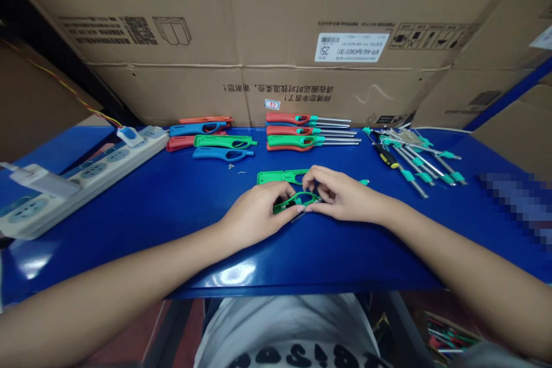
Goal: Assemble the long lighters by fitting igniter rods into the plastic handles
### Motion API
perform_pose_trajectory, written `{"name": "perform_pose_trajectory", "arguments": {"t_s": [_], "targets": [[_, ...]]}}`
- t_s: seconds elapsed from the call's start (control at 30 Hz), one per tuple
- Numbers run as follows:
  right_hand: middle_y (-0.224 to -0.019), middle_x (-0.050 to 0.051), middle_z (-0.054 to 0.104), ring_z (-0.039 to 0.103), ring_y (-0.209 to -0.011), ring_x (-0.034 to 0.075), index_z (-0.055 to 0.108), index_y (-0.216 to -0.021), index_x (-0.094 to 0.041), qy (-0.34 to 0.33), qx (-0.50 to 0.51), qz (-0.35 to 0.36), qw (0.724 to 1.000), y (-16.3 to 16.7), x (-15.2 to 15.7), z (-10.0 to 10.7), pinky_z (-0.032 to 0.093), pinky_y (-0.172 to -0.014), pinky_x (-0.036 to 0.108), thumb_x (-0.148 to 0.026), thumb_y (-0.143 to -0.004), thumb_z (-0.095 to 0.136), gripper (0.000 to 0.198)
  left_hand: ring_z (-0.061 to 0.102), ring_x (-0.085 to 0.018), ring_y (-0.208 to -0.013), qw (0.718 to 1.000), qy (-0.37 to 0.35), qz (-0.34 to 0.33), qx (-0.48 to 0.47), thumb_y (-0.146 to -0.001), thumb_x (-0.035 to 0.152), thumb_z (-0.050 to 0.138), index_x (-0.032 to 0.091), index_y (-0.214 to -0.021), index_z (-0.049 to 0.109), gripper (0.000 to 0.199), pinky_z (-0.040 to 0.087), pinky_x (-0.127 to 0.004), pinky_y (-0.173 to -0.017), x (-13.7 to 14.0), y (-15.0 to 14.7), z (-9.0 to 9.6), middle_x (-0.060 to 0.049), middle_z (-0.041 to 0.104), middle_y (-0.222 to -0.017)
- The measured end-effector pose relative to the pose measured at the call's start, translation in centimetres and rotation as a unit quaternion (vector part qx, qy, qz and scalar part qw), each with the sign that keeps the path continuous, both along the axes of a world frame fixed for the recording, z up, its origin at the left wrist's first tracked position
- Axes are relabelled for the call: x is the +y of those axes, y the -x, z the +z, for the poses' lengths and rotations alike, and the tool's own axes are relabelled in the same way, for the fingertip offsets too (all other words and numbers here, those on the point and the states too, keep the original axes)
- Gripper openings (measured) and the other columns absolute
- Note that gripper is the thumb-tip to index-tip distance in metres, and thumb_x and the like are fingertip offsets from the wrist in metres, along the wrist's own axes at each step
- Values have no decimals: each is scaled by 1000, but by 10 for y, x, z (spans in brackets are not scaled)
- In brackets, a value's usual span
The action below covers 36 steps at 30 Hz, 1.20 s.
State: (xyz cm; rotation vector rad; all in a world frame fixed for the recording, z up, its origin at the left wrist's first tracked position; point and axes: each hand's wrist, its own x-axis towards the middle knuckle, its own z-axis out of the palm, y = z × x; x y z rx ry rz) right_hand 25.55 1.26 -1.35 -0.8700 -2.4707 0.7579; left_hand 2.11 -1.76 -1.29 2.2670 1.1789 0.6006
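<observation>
Between both hands is a green lighter handle shell (306,198) with a loop-shaped trigger opening, held low over the blue table. My left hand (263,207) pinches its left part, where a dark piece shows inside. On its right end, my right hand (332,192) has its thumb and fingers closed around the loop; part of the shell is hidden behind these fingers. Just beyond the hands lies a second green handle shell (280,176), partly covered by my right hand.
Behind lie loose handle shells (224,141) at left and lighters with metal tubes (310,132) in the middle. Several metal rods (418,161) and a black-yellow screwdriver (387,156) are piled at right. A power strip (95,175) runs along the left; cardboard (172,80) stands at the back.
</observation>
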Motion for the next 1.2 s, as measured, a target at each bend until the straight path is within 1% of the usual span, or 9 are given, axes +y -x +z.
{"name": "perform_pose_trajectory", "arguments": {"t_s": [0.1,0.17,0.23,0.3,0.53,0.73,0.97,1.07,1.2], "targets": [[-106,5,58,50,-66,10,55,-121,-20,-16,-10,6,1000,1,-1,0,44,-63,24,-31,-89,71,37,62,-18,-77,1000,-8,9,1,-91,31,65,19,-91,66,11,44,-29,-68,0,0,-3,-1,68,-85],[-102,5,62,52,-67,11,57,-125,-19,-26,-22,16,999,1,0,-1,44,-65,25,-31,-91,70,38,62,-18,-77,1000,-10,9,-6,-90,28,65,19,-89,65,8,44,-28,-68,1,-1,-4,-2,68,-86],[-94,4,64,54,-68,12,60,-124,-18,-36,-32,25,999,2,1,-1,44,-66,25,-30,-92,68,35,61,-18,-77,1000,-9,7,-15,-89,26,65,19,-87,64,7,44,-28,-68,1,-1,-5,-1,68,-85],[-91,4,66,56,-70,13,61,-121,-18,-45,-36,35,998,2,1,-1,44,-67,25,-30,-93,67,30,61,-17,-76,1000,-8,4,-25,-89,25,65,19,-85,64,7,44,-28,-68,1,-1,-5,-1,68,-83],[-98,6,68,57,-73,14,64,-116,-18,-57,-43,53,996,2,1,0,45,-68,26,-26,-94,65,23,60,-16,-73,999,-14,1,-43,-88,22,65,19,-82,62,7,44,-27,-66,0,-1,-6,0,67,-80],[-97,6,66,57,-73,13,65,-112,-17,-66,-43,57,995,2,-1,1,46,-69,25,-23,-94,63,19,61,-16,-75,998,-27,-8,-52,-84,17,66,19,-82,60,6,45,-27,-66,0,-1,-5,0,67,-81],[-100,8,67,64,-87,17,66,-110,-17,-79,-31,69,994,1,2,-2,50,-77,28,-24,-96,60,17,63,-18,-84,997,-31,-31,-64,-88,20,66,20,-93,68,5,47,-30,-75,0,-1,-4,-2,69,-90],[-102,9,68,65,-90,18,66,-111,-16,-85,-34,66,994,1,1,-3,51,-80,29,-24,-97,59,17,62,-17,-81,998,-31,-25,-59,-90,23,66,18,-91,69,6,46,-30,-73,0,-2,-4,-2,68,-87],[-105,10,68,65,-93,19,65,-113,-18,-87,-44,63,993,1,0,-2,52,-81,30,-24,-98,58,18,60,-16,-76,998,-41,-16,-49,-90,21,65,18,-87,69,6,45,-28,-69,0,-2,-4,-1,67,-81]]}}
